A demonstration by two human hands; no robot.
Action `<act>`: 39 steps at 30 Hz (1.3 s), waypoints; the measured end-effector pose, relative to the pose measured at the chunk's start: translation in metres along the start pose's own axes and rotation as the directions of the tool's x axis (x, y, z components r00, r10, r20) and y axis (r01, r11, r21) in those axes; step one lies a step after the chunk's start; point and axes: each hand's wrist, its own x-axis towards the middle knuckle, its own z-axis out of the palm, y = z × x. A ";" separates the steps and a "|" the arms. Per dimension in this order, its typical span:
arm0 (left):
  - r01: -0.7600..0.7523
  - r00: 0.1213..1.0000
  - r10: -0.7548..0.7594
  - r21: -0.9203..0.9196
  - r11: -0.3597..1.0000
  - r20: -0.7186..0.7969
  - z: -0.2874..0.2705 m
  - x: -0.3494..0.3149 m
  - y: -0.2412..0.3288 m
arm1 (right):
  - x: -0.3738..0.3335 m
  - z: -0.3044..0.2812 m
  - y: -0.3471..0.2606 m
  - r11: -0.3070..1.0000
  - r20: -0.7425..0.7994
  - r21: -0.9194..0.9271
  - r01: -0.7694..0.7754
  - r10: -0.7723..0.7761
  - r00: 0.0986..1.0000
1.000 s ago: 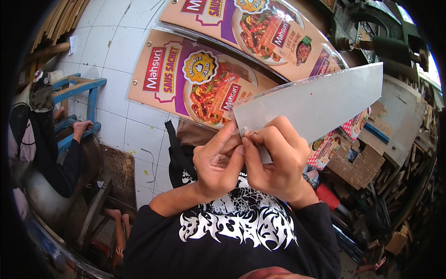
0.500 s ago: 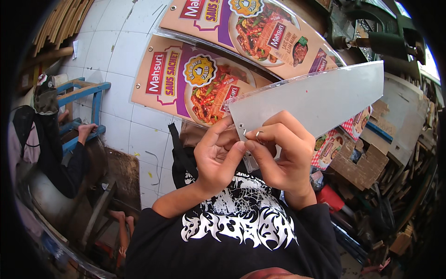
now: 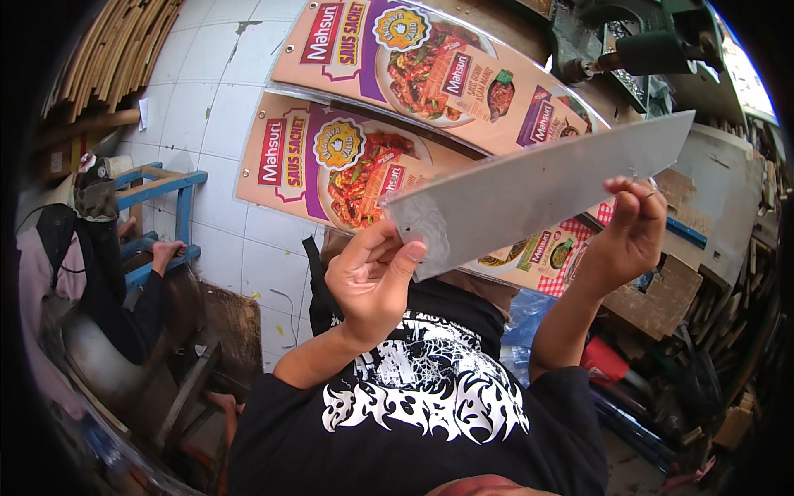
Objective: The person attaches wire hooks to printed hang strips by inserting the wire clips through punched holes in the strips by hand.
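A long grey-backed sign panel (image 3: pixel 529 194) is held tilted in front of me, its plain side toward me and its right end higher. My left hand (image 3: pixel 372 277) pinches the near left corner, thumb on the grey face, beside a small hole and some whitish swirl marks. At the lower edge near the right end, the curled fingers of my right hand (image 3: pixel 633 219) grip the panel; its thumb is partly hidden. Beyond lie two printed sign boards (image 3: pixel 331 165) (image 3: pixel 413 70) with food pictures and small eyelets, partly covered by the panel.
A dark green clamp-like metal tool (image 3: pixel 637 50) stands at the far right. Wood scraps (image 3: pixel 662 298) are piled at the right. To the left are a blue frame (image 3: pixel 178 202), another person's foot (image 3: pixel 168 255) and stacked wooden strips (image 3: pixel 116 58) above white floor tiles.
My right hand has left the panel's left corner, where it held a small metal hook, and moved to the right end. The panel has shifted and turned slightly; my left hand stays near its corner.
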 end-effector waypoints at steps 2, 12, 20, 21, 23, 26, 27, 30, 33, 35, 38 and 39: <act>-0.141 0.989 0.140 0.015 0.990 0.039 -0.002 0.002 -0.004 | 0.022 -0.012 0.016 0.993 -0.054 -0.084 0.078 -0.083 0.995; -0.553 0.807 0.504 0.092 0.828 0.309 -0.002 0.024 0.001 | 0.054 -0.057 0.078 0.903 -0.208 -0.205 0.377 -0.416 0.885; -0.824 0.516 0.734 0.022 0.567 0.442 -0.011 0.034 0.017 | 0.069 -0.069 0.057 0.732 -0.458 -0.132 0.668 -0.643 0.614; -0.841 0.476 0.728 0.014 0.541 0.493 -0.015 0.034 0.021 | 0.069 -0.067 0.058 0.763 -0.503 -0.141 0.631 -0.604 0.618; -0.867 0.430 0.720 0.028 0.497 0.545 -0.013 0.032 0.027 | 0.067 -0.058 0.059 0.861 -0.613 -0.159 0.483 -0.469 0.636; -0.925 0.333 0.726 0.060 0.375 0.602 -0.013 0.039 0.024 | 0.059 -0.031 0.063 0.991 -0.735 -0.038 0.131 -0.116 0.668; -0.934 0.312 0.722 0.060 0.352 0.618 -0.013 0.046 0.021 | 0.054 -0.026 0.062 0.999 -0.745 0.012 0.041 -0.018 0.667; -0.935 0.348 0.728 0.157 0.319 0.591 -0.020 0.057 0.004 | 0.032 -0.017 0.053 0.943 -0.619 0.301 -0.141 0.306 0.723; -0.878 0.470 0.769 0.314 0.360 0.433 -0.020 0.056 -0.008 | 0.005 -0.023 0.065 0.931 -0.525 0.224 -0.289 0.365 0.768; -0.800 0.579 0.797 0.310 0.513 0.174 -0.010 0.052 -0.019 | -0.012 -0.020 0.061 0.889 -0.290 0.277 -0.364 0.438 0.851; -0.337 0.941 0.332 -0.196 0.921 -0.059 0.006 0.031 -0.015 | -0.024 -0.014 0.060 0.871 -0.239 0.300 -0.390 0.464 0.853; -0.332 0.943 0.327 -0.193 0.923 -0.062 0.000 0.025 -0.015 | -0.024 -0.013 0.059 0.869 -0.241 0.287 -0.403 0.472 0.848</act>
